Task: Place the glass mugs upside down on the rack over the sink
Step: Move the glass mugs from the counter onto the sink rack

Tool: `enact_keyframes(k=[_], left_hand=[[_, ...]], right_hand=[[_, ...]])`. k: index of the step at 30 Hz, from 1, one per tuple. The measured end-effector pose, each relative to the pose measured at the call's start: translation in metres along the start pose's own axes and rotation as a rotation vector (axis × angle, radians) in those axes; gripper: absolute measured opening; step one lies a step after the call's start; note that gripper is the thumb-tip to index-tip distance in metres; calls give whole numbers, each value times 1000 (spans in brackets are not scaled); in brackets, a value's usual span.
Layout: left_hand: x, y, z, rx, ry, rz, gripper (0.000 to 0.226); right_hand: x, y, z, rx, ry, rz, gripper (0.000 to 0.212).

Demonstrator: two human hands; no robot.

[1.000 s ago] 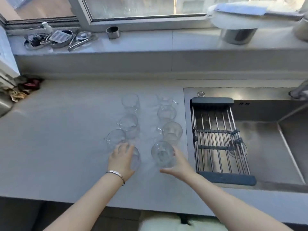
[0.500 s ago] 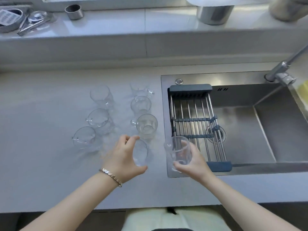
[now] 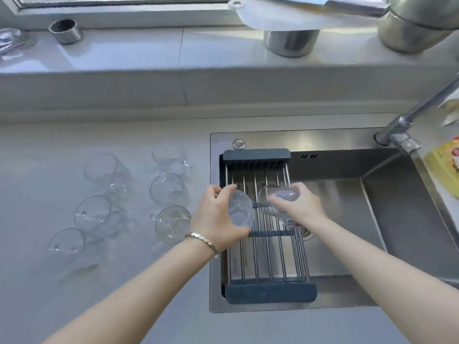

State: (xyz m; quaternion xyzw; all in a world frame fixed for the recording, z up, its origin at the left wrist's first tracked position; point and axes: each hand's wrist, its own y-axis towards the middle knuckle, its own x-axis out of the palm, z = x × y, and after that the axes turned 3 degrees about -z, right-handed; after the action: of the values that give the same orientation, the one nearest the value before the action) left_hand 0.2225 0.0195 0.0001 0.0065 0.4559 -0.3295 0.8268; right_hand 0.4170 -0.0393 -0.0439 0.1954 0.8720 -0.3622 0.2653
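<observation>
A wire rack (image 3: 267, 259) with dark end bars spans the left part of the steel sink (image 3: 347, 219). My left hand (image 3: 216, 217) grips a clear glass mug (image 3: 239, 209) tipped on its side above the rack's left half. My right hand (image 3: 301, 204) holds a second glass mug (image 3: 277, 197), also tilted, over the rack's middle. Several more glass mugs stand upright on the counter in two rows, such as one (image 3: 172, 223) nearest the sink and one (image 3: 65, 244) at the front left.
A faucet (image 3: 407, 122) angles over the sink's back right corner. A yellow packet (image 3: 444, 167) lies at the sink's right edge. Metal pots (image 3: 290, 40) and a small steel cup (image 3: 65, 31) stand on the window ledge. The grey counter (image 3: 37, 182) stretches to the left.
Both hands lifted a mug each off the counter and carried them right, over the rack. The mugs are now tilted over instead of upright. The view shifted right toward the sink.
</observation>
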Motion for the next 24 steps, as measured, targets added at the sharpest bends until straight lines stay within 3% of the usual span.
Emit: enact_keyframes(k=[4,8,12,16,18,21,24], left_hand=[[-4,22,-7,-16,-38,62,84],[-5,34,-16,-50,-80,145,82],[-7,41,-28,-42,-40,170,83],[-13,42,-27,-93,-78,139,88],[-18,42,-20,-200,-241,119,83],[-18,51,-4,-386,-660,-50,55],[-6,62,16,-468,-982,-309,48]], right_hand=[[35,61,-33,-10,-251,-25,79],[70,93,-57,67,-313,-38,79],[76,97,-62,-40,-141,-113,80],[43,75,-49,-268,26,-187,61],[22,52,-34,-389,39,-283,67],[4,14,-21,-568,56,-453,97],[-2,-4,-10,-708,121,-327,91]])
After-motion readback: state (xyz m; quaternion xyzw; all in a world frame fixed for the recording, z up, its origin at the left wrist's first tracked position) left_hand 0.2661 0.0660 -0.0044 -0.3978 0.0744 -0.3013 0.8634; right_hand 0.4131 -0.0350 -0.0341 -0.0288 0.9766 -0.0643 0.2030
